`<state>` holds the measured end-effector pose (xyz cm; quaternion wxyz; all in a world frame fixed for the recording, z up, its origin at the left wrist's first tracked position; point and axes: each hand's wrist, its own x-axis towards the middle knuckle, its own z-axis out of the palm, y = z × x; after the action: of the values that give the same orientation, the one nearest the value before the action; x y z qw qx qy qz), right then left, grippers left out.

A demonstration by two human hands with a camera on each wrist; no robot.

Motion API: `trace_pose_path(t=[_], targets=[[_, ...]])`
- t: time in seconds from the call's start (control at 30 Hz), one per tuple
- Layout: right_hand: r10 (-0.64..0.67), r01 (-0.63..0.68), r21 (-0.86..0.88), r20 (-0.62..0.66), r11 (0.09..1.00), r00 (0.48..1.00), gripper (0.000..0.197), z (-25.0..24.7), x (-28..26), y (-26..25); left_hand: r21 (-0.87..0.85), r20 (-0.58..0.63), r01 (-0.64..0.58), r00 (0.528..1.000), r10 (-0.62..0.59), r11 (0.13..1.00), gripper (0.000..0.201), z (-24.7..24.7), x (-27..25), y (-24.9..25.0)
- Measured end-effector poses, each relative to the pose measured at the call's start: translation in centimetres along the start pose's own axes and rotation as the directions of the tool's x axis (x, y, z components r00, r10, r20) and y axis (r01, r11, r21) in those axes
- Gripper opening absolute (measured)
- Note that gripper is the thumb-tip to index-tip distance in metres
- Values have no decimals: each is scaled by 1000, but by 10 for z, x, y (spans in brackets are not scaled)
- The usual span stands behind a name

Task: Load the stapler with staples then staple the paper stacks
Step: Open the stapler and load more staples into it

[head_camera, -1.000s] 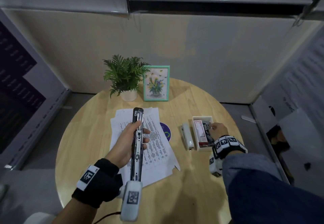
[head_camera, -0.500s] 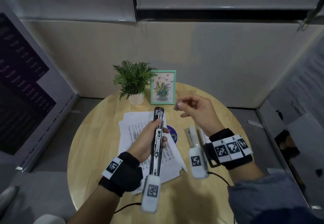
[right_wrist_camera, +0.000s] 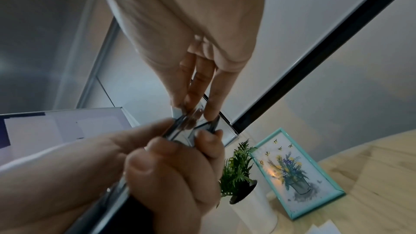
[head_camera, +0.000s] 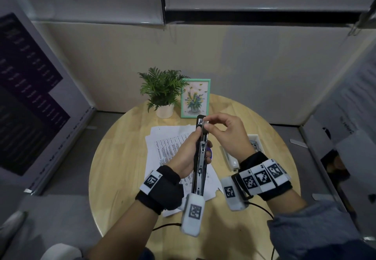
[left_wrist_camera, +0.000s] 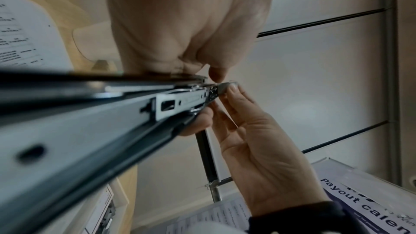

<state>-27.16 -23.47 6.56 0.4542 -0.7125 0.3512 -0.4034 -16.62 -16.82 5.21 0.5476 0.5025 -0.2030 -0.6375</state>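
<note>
Head view: left hand (head_camera: pixel 186 154) is gripping the opened stapler (head_camera: pixel 200 158); right hand (head_camera: pixel 230 135) fingers are pinching staples (head_camera: pixel 206 121) at its tip.

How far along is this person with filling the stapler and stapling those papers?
Early on. Done: the stapler is opened out, gripped in the left hand, its metal channel exposed. In hand: the right hand pinches a strip of staples at the channel's far end, not yet clearly seated. Left: seat the strip, close the stapler, then staple the papers, which lie loose on the table.
</note>
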Motion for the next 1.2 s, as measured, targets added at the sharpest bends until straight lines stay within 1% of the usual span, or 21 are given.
trace_pose_path(t=[0.2,0.33,0.43,0.7,0.77,0.87,1.03,1.2], targets=[[20,-20,-27,0,999,1000,12,3,-3,5,0,13,-21,1000,21,1000,33,-3,0,-6],[33,-33,12,10,999,999,11,3,-3,8,2,13,-33,999,33,999,32,-4,1,-8],[52,-52,26,10,998,999,12,2,-2,7,2,18,-28,999,28,1000,33,-5,1,-7],[44,-43,-8,36,999,998,12,1,1,9,-7,23,-10,1000,10,1000,29,-5,4,-6],[41,-40,-22,44,999,998,15,1,1,10,-12,28,2,1000,-2,1000,27,-6,5,-6],[38,-35,-54,61,998,997,25,0,0,12,-23,38,13,999,-12,1000,24,-7,6,-7],[46,-40,-73,87,997,995,12,-2,-2,13,-60,53,23,998,-20,998,21,-8,6,-9],[39,-28,-101,107,995,993,12,0,-3,12,-63,54,35,998,-32,997,23,-10,8,-9]])
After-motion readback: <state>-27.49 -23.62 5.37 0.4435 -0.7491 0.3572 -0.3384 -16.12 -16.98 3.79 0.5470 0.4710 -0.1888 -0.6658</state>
